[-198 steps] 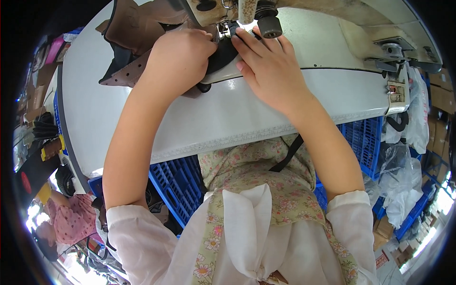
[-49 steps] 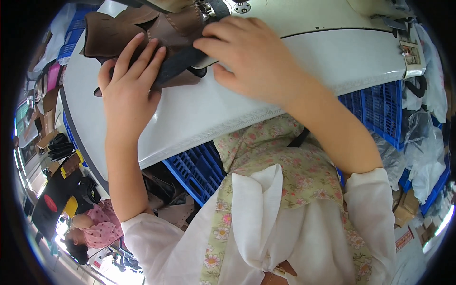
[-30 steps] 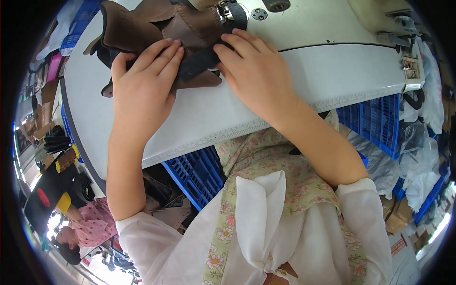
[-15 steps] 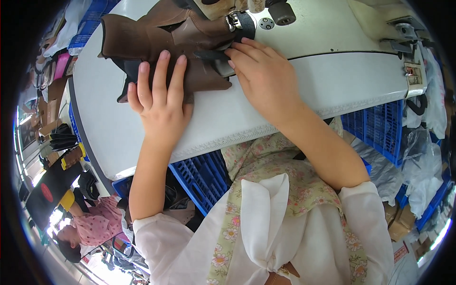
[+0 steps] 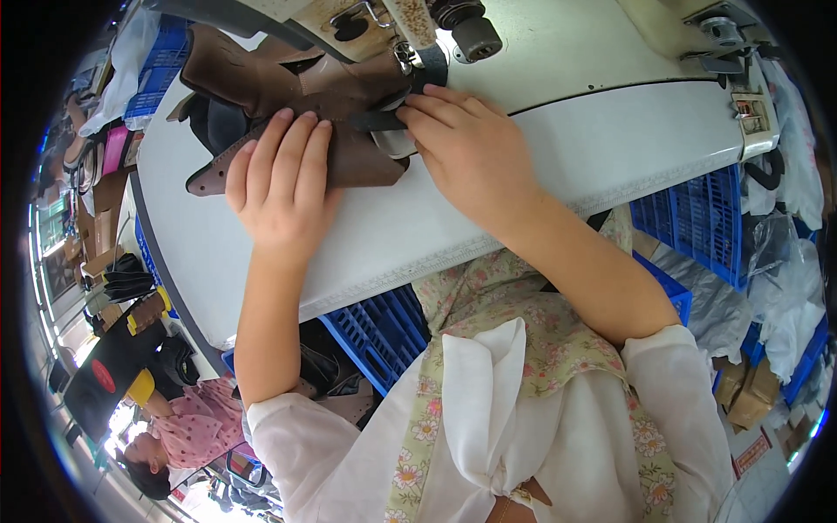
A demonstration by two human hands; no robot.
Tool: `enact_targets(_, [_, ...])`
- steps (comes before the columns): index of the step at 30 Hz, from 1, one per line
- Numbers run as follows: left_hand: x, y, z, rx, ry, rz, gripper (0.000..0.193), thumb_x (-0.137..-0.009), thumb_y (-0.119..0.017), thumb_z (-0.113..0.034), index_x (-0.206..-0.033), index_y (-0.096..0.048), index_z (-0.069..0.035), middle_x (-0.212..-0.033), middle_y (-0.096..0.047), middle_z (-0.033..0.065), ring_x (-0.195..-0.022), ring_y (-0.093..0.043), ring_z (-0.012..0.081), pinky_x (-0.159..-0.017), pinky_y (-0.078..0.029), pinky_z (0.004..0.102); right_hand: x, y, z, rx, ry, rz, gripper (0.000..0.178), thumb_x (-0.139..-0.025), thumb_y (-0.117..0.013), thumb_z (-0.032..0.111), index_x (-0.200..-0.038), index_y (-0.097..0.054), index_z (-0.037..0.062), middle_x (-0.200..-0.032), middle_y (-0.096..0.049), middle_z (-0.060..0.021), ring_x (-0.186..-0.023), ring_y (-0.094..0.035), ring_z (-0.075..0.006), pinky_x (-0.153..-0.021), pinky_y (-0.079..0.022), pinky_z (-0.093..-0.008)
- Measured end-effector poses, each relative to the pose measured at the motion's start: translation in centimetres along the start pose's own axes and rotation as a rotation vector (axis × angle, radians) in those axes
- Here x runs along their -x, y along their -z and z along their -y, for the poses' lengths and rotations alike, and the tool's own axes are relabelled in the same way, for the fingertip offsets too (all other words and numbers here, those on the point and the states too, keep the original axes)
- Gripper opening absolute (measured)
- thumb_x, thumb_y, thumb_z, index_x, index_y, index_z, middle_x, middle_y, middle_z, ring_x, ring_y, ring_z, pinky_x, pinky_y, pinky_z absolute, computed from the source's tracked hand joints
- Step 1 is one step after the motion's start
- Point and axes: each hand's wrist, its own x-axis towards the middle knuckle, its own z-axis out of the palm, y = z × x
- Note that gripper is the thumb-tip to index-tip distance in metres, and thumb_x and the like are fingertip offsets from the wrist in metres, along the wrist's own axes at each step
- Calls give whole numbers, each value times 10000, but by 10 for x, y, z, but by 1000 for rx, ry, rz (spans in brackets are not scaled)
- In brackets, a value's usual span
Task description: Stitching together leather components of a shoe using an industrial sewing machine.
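A brown leather shoe upper [image 5: 261, 74], folded and open at its left end, lies on the sewing machine's white table. Its inner side edge is under the machine's metal presser foot [image 5: 404, 57]. My left hand [image 5: 283, 192] lies on the near leather panel, fingers stretched out and side by side, pressing it flat. My right hand [image 5: 475, 157] is just right of the upper, fingers bent and drawn together at the end of a narrow black strip [image 5: 375, 121]; its thumb is hidden. Black lining shows inside the upper, and a flap with punched holes sticks out left of my left hand.
The sewing machine head [image 5: 349, 26] overhangs the work at the top. A ruler strip [image 5: 453, 253] runs along the table's front edge. Blue crates [image 5: 379, 336] stand below. Plastic bags [image 5: 780, 288] hang at the right. Another person [image 5: 205, 414] sits at the lower left.
The upper has turned and slid a little, so the flap with holes shows beside my left hand. My left fingers have come closer together. My right hand stays at the strip.
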Motion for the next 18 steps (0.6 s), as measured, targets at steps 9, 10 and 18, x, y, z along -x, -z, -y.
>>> enact_targets(9, [-4, 26, 3, 63, -193, 239, 302, -790, -609, -111, -1074, -706, -82, -1187, -701, 24, -1151, -639, 162, -980, -437, 307, 1, 2, 0, 17, 8, 40, 266, -776, -664, 104, -1033, -694, 43, -1140, -685, -88, -1161, -618, -264, -958, -493, -395])
enact_targets(10, [-7, 28, 3, 63, -224, 276, 287, -788, -612, -121, -1055, -703, -72, -1190, -699, 36, -1160, -634, 167, -993, -436, 313, 1, 3, 1, 24, 7, 46, 263, -774, -665, 105, -1027, -692, 42, -1145, -682, -91, -1167, -614, -268, -961, -491, -396])
enact_targets(18, [-9, 32, -1, 81, -296, 323, 213, -776, -620, -136, -965, -683, -59, -1198, -690, 98, -1188, -616, 207, -1025, -429, 332, 1, 11, 5, 84, 39, 44, 260, -781, -664, 121, -1024, -698, 34, -1143, -679, -89, -1155, -592, -268, -953, -465, -400])
